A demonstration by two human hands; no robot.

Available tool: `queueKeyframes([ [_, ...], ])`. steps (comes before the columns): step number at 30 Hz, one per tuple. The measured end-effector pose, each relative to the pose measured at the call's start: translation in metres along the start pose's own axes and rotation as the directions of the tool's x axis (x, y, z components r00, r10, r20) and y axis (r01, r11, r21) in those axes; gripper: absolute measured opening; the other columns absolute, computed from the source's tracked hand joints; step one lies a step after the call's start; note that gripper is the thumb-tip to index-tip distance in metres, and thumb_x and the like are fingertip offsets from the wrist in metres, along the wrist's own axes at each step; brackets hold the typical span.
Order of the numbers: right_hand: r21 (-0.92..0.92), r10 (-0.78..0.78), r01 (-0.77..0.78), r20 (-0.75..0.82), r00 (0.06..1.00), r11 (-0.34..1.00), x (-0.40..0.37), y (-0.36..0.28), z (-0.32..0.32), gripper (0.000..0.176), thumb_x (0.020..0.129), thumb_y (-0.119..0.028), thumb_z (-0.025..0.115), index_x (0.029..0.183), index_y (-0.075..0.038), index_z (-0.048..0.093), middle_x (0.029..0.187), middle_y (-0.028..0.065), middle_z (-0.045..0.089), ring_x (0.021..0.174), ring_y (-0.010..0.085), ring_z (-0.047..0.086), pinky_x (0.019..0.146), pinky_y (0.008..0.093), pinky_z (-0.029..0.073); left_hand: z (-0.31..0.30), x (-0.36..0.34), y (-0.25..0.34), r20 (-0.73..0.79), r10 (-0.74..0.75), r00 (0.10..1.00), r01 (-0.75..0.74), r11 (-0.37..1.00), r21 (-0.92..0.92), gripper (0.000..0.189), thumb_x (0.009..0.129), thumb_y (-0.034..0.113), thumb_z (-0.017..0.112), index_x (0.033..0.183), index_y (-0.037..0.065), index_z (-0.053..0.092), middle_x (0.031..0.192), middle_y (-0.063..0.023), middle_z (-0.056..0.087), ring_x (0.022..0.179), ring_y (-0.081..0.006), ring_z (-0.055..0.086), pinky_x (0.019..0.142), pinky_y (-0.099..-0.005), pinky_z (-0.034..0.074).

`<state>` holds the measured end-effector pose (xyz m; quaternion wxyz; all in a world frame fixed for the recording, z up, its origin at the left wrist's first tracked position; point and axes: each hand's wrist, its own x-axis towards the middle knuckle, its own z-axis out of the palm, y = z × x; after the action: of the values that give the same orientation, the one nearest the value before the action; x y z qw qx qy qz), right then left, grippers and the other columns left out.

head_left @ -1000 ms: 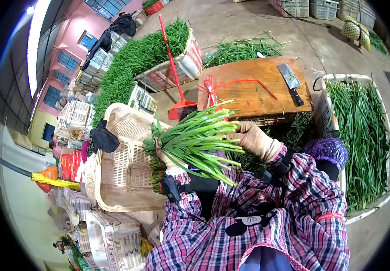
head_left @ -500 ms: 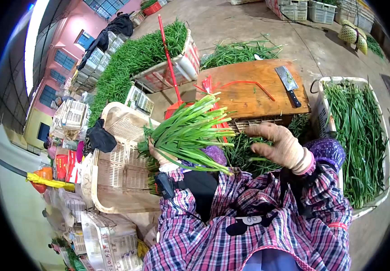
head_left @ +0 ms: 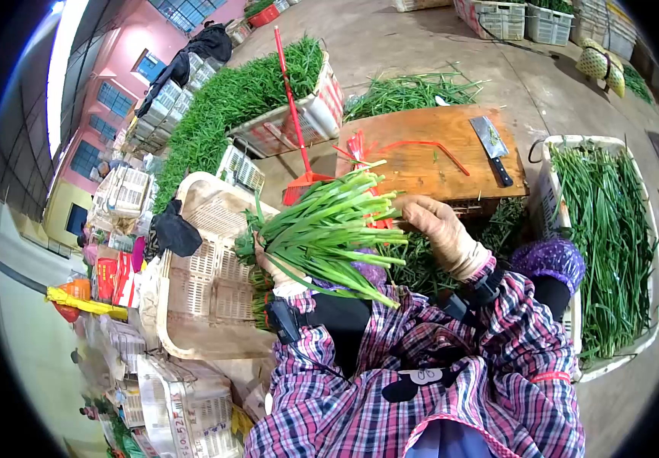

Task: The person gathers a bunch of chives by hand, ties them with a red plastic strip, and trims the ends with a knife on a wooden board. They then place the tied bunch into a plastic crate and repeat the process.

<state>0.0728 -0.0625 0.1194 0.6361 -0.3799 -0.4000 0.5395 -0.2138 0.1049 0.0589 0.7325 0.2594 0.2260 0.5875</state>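
My left hand [head_left: 274, 273], in a pale glove, is closed around a bunch of leafy green stalks [head_left: 329, 233]. The stalks fan out toward the right, their pale cut ends pointing at my other hand. At those ends is my right hand [head_left: 444, 235], gloved too, its fingers drawn together and bent. Whatever lies between its fingertips is hidden. Behind the bunch stands a low wooden table [head_left: 421, 172] with red ties [head_left: 358, 149] and a cleaver [head_left: 491, 149] on top. A beige plastic crate [head_left: 215, 347] is beside my left arm.
To the right stands a white crate [head_left: 654, 305] packed with long green leaves. A red-handled dustpan [head_left: 306, 179] leans behind the bunch. More greens lie on the floor [head_left: 413, 95] past the table, and a large crate of greens [head_left: 314, 111] stands at back left.
My right hand has moved left to the stalk ends, and its spread fingers have drawn together. My left hand still holds the bunch. The view has shifted slightly.
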Motion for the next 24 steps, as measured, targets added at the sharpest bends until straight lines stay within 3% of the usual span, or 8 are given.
queueKeyframes([
  [5,0.043,-0.004,0.015,-0.244,0.97,0.999,-0.009,-0.009,0.007,0.024,0.086,-0.013,0.064,0.106,0.0,0.061,0.096,0.0008,0.062,0.084,0.0088,0.055,0.079,0.0239,0.045,0.01,0.002,-0.001,-0.07,0.011,0.997,-0.013,1.0,-0.022,0.042,0.093,0.042,0.041,0.101,0.005,0.059,0.099,-0.0106,0.063,0.09,-0.0288,0.059,0.085,-0.0437,0.047],
  [7,-0.2,-0.295,0.239,-0.327,0.898,0.95,-0.011,-0.015,0.012,0.017,0.086,-0.011,0.063,0.1,-0.003,0.063,0.086,0.0009,0.061,0.082,0.0094,0.057,0.076,0.0236,0.046,0.014,0.004,0.0,-0.099,0.064,0.993,-0.062,0.998,0.022,0.04,0.093,0.04,0.041,0.097,0.004,0.059,0.094,-0.0104,0.063,0.087,-0.0281,0.059,0.084,-0.0438,0.047],
  [11,-0.787,-0.561,0.382,0.056,0.826,0.484,-0.014,-0.033,0.011,0.015,0.077,-0.008,0.065,0.092,-0.01,0.066,0.079,0.0082,0.059,0.074,0.0256,0.059,0.068,0.0342,0.047,0.023,0.002,0.005,0.02,0.035,0.999,-0.034,0.997,-0.073,0.039,0.092,0.04,0.041,0.09,0.004,0.056,0.092,-0.0103,0.059,0.092,-0.0253,0.055,0.086,-0.0426,0.044],
  [15,-0.931,-0.578,0.301,0.134,0.805,0.205,-0.009,-0.036,0.016,0.028,0.069,-0.019,0.071,0.096,-0.015,0.064,0.097,0.0073,0.06,0.097,0.0312,0.054,0.082,0.0425,0.043,0.056,-0.012,0.006,0.002,0.093,0.996,-0.093,0.995,-0.029,0.039,0.091,0.04,0.041,0.088,0.004,0.055,0.089,-0.0078,0.056,0.089,-0.0232,0.052,0.084,-0.0394,0.043],
  [16,-0.93,-0.577,0.305,0.136,0.805,0.207,-0.008,-0.035,0.016,0.028,0.069,-0.019,0.071,0.096,-0.015,0.064,0.097,0.0073,0.06,0.097,0.0312,0.054,0.082,0.0425,0.043,0.052,-0.008,0.013,0.36,0.037,0.932,-0.013,0.997,-0.07,0.042,0.095,0.042,0.034,0.1,0.007,0.055,0.097,-0.0091,0.06,0.093,-0.0268,0.057,0.088,-0.0446,0.044],
  [18,-0.957,-0.599,0.27,0.154,0.786,0.108,-0.005,-0.026,0.014,0.035,0.069,-0.024,0.072,0.102,-0.017,0.064,0.109,0.0063,0.058,0.113,0.0321,0.047,0.093,0.0443,0.038,0.044,-0.007,0.011,0.287,0.077,0.955,-0.059,0.996,-0.069,0.041,0.094,0.042,0.035,0.098,0.007,0.056,0.097,-0.0091,0.06,0.092,-0.0259,0.057,0.087,-0.0439,0.045],
  [23,-0.846,-0.565,0.336,0.051,0.823,0.414,0.006,0.016,0.009,0.022,0.069,-0.02,0.075,0.089,-0.012,0.07,0.108,0.0077,0.059,0.111,0.0278,0.05,0.096,0.0391,0.038,0.082,-0.019,0.009,0.359,0.061,0.931,-0.039,0.997,-0.068,0.034,0.092,0.037,0.042,0.089,0.007,0.056,0.089,-0.0067,0.059,0.091,-0.022,0.056,0.084,-0.0403,0.045],
  [24,-0.651,-0.473,0.338,-0.037,0.881,0.68,0.005,0.022,0.009,0.021,0.07,-0.013,0.074,0.09,-0.009,0.07,0.107,0.0082,0.059,0.107,0.026,0.052,0.093,0.0361,0.04,0.08,-0.015,0.01,0.357,0.062,0.932,-0.041,0.997,-0.067,0.034,0.092,0.037,0.042,0.089,0.007,0.056,0.089,-0.0067,0.059,0.091,-0.022,0.056,0.084,-0.0403,0.045],
])
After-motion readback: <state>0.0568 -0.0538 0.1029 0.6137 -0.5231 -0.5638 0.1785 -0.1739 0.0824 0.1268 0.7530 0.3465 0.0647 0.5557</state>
